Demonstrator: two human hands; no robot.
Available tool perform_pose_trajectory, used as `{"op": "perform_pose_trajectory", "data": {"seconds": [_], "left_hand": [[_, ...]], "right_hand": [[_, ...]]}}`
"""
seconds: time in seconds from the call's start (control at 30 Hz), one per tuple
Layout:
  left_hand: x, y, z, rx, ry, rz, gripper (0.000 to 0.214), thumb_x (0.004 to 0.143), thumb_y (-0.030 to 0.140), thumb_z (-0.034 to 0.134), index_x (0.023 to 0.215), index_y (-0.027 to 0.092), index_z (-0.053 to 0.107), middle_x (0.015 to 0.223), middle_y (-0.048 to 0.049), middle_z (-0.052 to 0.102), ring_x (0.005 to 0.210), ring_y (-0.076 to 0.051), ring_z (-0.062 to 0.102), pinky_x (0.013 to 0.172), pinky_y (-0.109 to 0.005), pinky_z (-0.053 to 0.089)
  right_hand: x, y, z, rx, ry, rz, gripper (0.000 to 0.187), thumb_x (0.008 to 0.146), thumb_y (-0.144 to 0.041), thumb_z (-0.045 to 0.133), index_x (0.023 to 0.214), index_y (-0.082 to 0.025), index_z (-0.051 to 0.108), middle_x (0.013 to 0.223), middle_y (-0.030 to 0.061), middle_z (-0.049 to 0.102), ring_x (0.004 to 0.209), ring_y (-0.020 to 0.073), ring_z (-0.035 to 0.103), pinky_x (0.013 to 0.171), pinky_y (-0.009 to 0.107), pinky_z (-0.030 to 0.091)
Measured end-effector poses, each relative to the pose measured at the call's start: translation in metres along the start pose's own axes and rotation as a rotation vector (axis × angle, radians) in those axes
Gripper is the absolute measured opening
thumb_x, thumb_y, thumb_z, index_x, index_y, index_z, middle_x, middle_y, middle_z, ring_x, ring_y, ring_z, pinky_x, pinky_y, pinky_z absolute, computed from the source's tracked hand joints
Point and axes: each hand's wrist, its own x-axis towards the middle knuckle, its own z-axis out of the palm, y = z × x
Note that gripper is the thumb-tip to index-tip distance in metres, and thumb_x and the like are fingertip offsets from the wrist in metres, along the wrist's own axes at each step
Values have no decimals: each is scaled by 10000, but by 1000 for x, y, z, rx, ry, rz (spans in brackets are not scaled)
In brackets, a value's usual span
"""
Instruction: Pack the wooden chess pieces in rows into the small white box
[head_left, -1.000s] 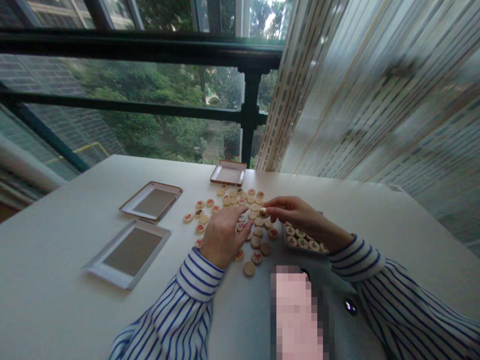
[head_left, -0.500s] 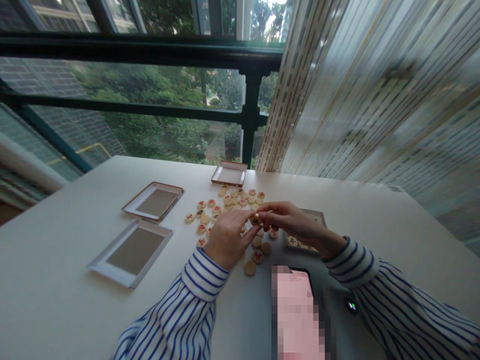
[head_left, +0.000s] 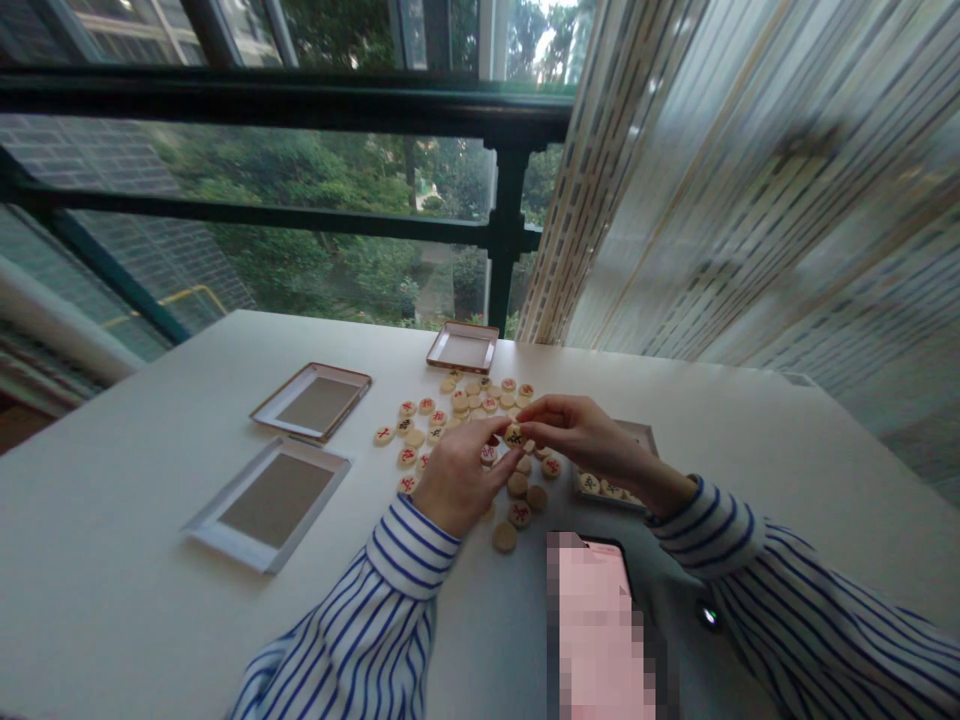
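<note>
Wooden round game pieces [head_left: 457, 410] were scattered all over the middle of the white table [head_left: 135, 560], pale discs with red or dark characters on top, some flipped to the blank side. Both hands met right above that pile: the left hand [head_left: 457, 475] and the right hand [head_left: 581, 435] were each pinching the same single piece [head_left: 514, 435] by their fingertips, held just off the table with its dark character facing up. Around them things were pretty crowded. A shallow tray [head_left: 637, 437] sat just under the right wrist, a row of pieces already lying in it, mostly hidden by the hand and striped sleeve. A small brown-rimmed tray [head_left: 463, 349] stood at the far edge of the pile near the window. Off to the left, well apart from the hands, lay two flat lids or trays, a brown-edged one [head_left: 313, 402] and a white-edged one [head_left: 268, 503] nearer the person. Loose pieces lay directly below the hands and between the wrists, so any straight drop landed on others. A blurred phone [head_left: 600, 620] sat near the body.
</note>
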Motion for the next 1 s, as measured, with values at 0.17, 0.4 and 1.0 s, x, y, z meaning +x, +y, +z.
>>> {"op": "perform_pose_trajectory", "data": {"seconds": [0.17, 0.4, 1.0], "left_hand": [[2, -2, 0, -358, -48, -336, 284, 707, 317, 671, 926, 141, 630, 783, -45, 671, 701, -144, 625, 662, -270, 505], [8, -4, -8, -772, -83, -607, 329, 642, 254, 715, 933, 111, 657, 846, -73, 714, 759, -158, 653, 680, -258, 517], [10, -11, -12, -827, -122, -619, 414, 668, 337, 692, 997, 102, 605, 779, -78, 697, 654, -143, 633, 613, -270, 503]], "right_hand": [[0, 2, -1, -70, 12, -60, 266, 770, -365, 594, 908, -144, 645, 729, 29, 635, 622, 118, 555, 532, 237, 428], [-3, -5, -2, -397, -46, -308, 230, 825, -290, 539, 990, -169, 646, 849, 33, 670, 731, 120, 586, 647, 238, 448], [3, -15, -5, -839, -87, -498, 258, 837, -282, 522, 1051, -179, 622, 891, 72, 654, 796, 154, 572, 726, 277, 425]]}}
